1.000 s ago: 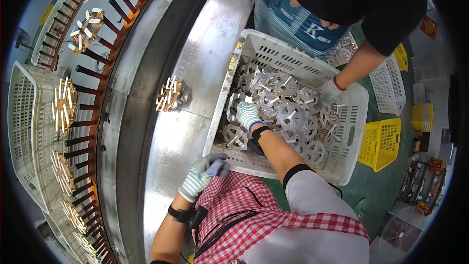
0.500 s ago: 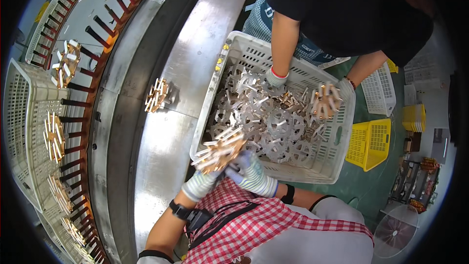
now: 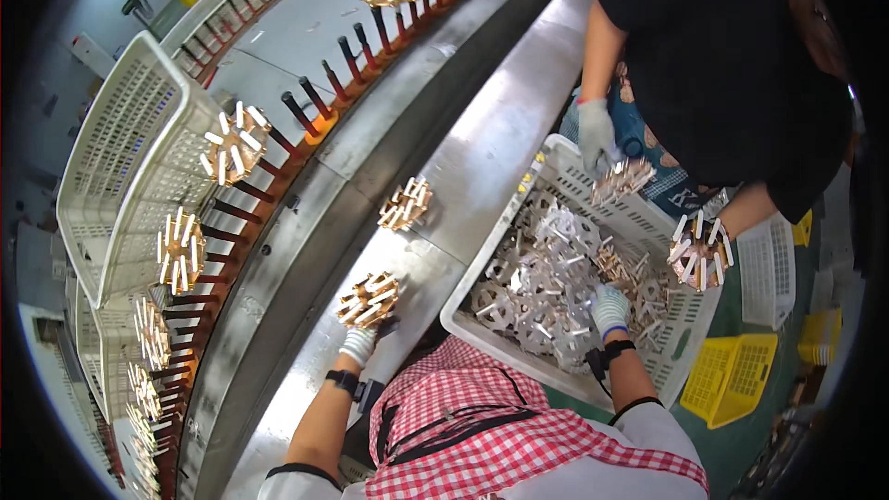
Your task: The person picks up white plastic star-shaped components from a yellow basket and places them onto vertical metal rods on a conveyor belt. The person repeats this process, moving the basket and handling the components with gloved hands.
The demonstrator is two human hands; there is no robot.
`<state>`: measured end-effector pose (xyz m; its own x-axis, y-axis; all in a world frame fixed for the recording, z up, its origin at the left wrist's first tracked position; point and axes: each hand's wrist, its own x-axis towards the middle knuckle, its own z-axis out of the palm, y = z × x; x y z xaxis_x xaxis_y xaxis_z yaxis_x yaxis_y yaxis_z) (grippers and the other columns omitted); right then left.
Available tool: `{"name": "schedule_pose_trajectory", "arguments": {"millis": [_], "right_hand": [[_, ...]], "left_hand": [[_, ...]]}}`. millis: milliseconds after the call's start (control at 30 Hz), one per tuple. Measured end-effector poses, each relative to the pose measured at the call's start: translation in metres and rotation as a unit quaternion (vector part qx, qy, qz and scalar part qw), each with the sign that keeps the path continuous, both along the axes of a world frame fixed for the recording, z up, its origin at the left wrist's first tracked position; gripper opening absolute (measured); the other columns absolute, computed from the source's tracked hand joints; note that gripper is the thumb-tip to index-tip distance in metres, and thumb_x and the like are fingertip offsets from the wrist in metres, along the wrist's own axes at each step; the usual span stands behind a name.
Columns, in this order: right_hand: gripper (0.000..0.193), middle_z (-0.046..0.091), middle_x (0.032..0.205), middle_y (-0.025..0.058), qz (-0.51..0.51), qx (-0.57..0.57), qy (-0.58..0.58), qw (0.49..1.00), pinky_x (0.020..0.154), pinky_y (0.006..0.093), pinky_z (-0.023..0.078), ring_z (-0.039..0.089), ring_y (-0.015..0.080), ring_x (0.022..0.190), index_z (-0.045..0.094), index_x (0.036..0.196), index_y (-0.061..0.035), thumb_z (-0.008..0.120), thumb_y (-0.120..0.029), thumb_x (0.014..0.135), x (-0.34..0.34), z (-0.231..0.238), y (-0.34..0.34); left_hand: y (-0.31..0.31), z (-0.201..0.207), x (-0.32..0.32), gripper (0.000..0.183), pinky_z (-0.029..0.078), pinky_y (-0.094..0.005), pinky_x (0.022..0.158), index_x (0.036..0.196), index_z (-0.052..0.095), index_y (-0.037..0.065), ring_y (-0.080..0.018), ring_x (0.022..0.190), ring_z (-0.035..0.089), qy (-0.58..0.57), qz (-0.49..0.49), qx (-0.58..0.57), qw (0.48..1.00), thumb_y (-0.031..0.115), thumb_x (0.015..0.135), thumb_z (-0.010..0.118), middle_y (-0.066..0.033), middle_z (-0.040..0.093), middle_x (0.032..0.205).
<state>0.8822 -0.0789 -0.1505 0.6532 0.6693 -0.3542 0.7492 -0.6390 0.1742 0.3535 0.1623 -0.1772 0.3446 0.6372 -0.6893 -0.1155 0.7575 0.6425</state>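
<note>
A: What's changed?
B: Half a second ago both hands had the near wheel (image 3: 369, 300) by the crate (image 3: 472, 318); now the left hand (image 3: 359, 341) has it at the desk (image 3: 505, 116), about 7 o'clock, far wheel (image 3: 405, 205) at its 1 o'clock; means one more wheel at the desk, right hand (image 3: 609, 307) freed, in the crate, 4 o'clock.
A: Grips?
B: Left holds the near wheel, fingertips hidden; right touches grey plates (image 3: 546, 264), can't tell wide or narrow.
A: Counts?
B: Desk wheels, two, held one included; co-worker (image 3: 722, 65), 2 o'clock, two: one wheel (image 3: 623, 181) at the gloved hand (image 3: 597, 134), another wheel (image 3: 701, 256) hiding the other hand; rack wheels (image 3: 181, 251), four clear between 9 and 12 o'clock, rest overlap; crate under the right hand, one; plates too tangled to count; yellow basket (image 3: 732, 380), one clear, 4 o'clock, others partly hidden.
</note>
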Motion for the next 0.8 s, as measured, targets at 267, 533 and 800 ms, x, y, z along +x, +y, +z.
{"name": "schedule_pose_trajectory", "arguments": {"millis": [267, 533, 800], "right_hand": [[0.04, 0.068, 0.098, 0.0115, -0.183, 0.476, 0.23, 0.829, 0.082, 0.037, 0.052, 0.065, 0.0224, 0.087, 0.062, 0.116, 0.0016, 0.059, -0.031, 0.094, -0.027, 0.096, 0.015], [0.068, 0.056, 0.128, 0.0073, -0.195, 0.406, 0.842, 0.296, 0.1, 0.0385, 0.05, 0.056, 0.0228, 0.118, 0.043, 0.135, -0.0064, 0.079, -0.023, 0.08, -0.172, 0.149, 0.121], [0.067, 0.058, 0.126, 0.0056, -0.072, 0.295, 0.874, 0.378, 0.1, 0.0308, 0.044, 0.052, 0.0155, 0.118, 0.046, 0.136, -0.0018, 0.073, -0.036, 0.085, -0.263, 0.165, 0.141]], "left_hand": [[0.028, -0.125, 0.007, 0.042, 0.047, -0.0343, 0.083, 0.129, 0.056, 0.006, -0.0213, 0.094, 0.058, 0.139, 0.146, 0.011, 0.979, 0.025, 0.092, 0.061, -0.006, 0.064, 0.113], [-0.046, 0.071, 0.058, 0.047, 0.048, -0.0347, 0.097, 0.131, 0.047, -0.001, -0.0251, 0.106, 0.06, -0.081, -0.037, -0.089, 0.992, 0.019, 0.092, 0.063, -0.0129, 0.058, 0.126], [-0.046, 0.167, 0.061, 0.057, 0.039, -0.0403, 0.107, 0.138, 0.047, 0.01, -0.0257, 0.126, 0.048, 0.106, -0.278, 0.538, 0.789, 0.032, 0.089, 0.067, -0.009, 0.05, 0.139]]}}
